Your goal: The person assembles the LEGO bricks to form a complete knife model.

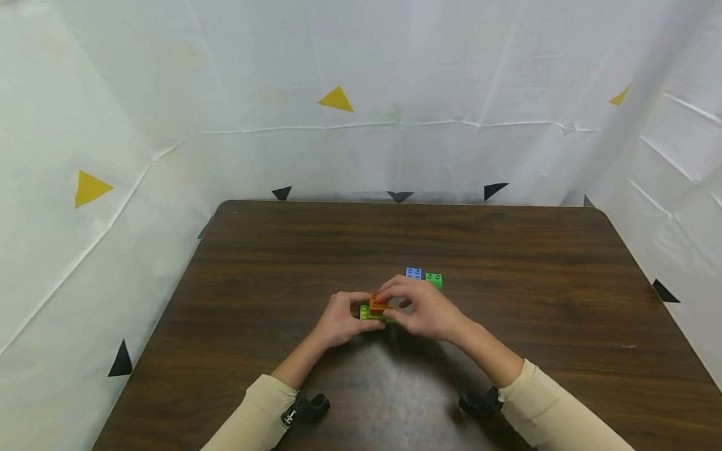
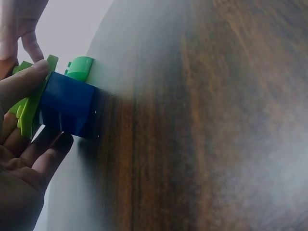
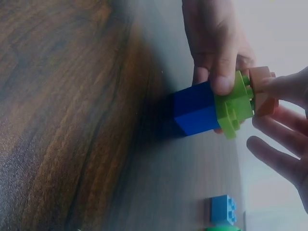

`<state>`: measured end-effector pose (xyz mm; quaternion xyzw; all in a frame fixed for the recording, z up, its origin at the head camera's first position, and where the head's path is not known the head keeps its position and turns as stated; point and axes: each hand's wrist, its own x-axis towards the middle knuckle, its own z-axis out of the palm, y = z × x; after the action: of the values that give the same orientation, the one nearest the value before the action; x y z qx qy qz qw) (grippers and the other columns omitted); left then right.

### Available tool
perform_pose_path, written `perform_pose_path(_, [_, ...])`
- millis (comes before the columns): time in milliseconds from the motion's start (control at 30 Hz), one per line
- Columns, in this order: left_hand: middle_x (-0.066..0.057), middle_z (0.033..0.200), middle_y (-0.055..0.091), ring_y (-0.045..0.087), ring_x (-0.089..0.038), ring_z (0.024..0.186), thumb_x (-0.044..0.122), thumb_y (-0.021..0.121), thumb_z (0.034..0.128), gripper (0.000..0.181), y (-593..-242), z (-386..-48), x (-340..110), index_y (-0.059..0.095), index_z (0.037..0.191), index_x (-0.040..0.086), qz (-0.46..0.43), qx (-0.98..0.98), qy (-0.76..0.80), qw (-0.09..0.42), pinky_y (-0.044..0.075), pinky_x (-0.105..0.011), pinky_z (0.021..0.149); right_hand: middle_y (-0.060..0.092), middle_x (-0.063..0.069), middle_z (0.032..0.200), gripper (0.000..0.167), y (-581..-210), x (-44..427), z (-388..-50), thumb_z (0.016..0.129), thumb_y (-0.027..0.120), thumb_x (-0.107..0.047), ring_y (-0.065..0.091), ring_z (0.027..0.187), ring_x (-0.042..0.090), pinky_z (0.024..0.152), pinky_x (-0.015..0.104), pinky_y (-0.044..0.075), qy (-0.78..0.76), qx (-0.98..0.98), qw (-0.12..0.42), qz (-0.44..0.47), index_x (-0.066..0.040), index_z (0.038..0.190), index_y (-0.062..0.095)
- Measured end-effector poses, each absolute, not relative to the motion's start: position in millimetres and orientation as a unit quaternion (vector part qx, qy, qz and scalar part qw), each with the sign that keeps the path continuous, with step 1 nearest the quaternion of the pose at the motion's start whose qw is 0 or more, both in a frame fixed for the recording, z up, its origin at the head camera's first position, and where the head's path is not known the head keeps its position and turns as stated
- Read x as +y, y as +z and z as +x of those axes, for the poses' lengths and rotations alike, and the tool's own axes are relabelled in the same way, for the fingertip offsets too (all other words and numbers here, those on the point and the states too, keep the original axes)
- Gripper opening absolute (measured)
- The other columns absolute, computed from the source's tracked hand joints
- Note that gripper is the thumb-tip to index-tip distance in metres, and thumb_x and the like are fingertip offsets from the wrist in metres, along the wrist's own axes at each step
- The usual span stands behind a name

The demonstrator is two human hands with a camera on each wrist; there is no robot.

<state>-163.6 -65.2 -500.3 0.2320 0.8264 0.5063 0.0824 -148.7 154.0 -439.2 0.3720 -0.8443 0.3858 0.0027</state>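
Near the middle of the table, my left hand (image 1: pixel 338 321) holds a stack of toy building bricks by its lime green bricks (image 3: pixel 233 105), thumb on the near side. Below the lime green ones, a dark blue block (image 2: pixel 68 103) forms the base, standing on the table. An orange brick (image 1: pixel 376 305) is pinched between the thumb and fingers of my right hand (image 1: pixel 427 308). In the right wrist view the orange brick sits at the top studs of the lime green bricks; some studs still show between them, and whether it is pressed fully down I cannot tell.
Behind my right hand lie a light blue brick (image 1: pixel 413 273) and a green brick (image 1: pixel 434 280), side by side. The dark wooden table (image 1: pixel 271 250) is bordered by white sheeting (image 1: pixel 440 69) with yellow and black triangles at the back and sides.
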Motion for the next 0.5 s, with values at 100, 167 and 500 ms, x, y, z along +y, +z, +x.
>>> perform_pose_path(100, [0.008,0.102,0.072,0.065,-0.006,0.090,0.030,0.088,0.0746,0.038,-501.1,-164.0,-65.1,0.074,0.108,0.017,0.230,0.825,0.509,0.083,0.053,-0.029,0.078,0.063,-0.003,0.113,0.023,-438.1,152.5,-147.1,0.086,0.077,-0.009,0.061,0.103,0.013,0.076,0.033,0.057,0.371,-0.850,0.011,0.374,-0.011,0.108,0.072])
perform_pose_path(167, [0.009,0.102,0.072,0.064,-0.006,0.091,0.029,0.088,0.0742,0.038,-501.5,-164.1,-64.9,0.074,0.108,0.017,0.230,0.826,0.508,0.082,0.053,-0.029,0.078,0.062,-0.003,0.113,0.023,-437.4,151.9,-146.0,0.085,0.077,-0.009,0.061,0.102,0.013,0.076,0.033,0.057,0.361,-0.853,0.018,0.376,-0.011,0.108,0.072])
perform_pose_path(500, [0.007,0.100,0.072,0.065,-0.005,0.090,0.023,0.089,0.0728,0.038,-503.4,-165.2,-64.6,0.075,0.107,0.016,0.236,0.818,0.520,0.072,0.054,-0.027,0.077,0.063,-0.005,0.110,0.023,-435.9,148.8,-143.4,0.085,0.079,-0.013,0.062,0.098,0.010,0.082,0.030,0.054,0.308,-0.865,0.061,0.393,-0.013,0.107,0.075])
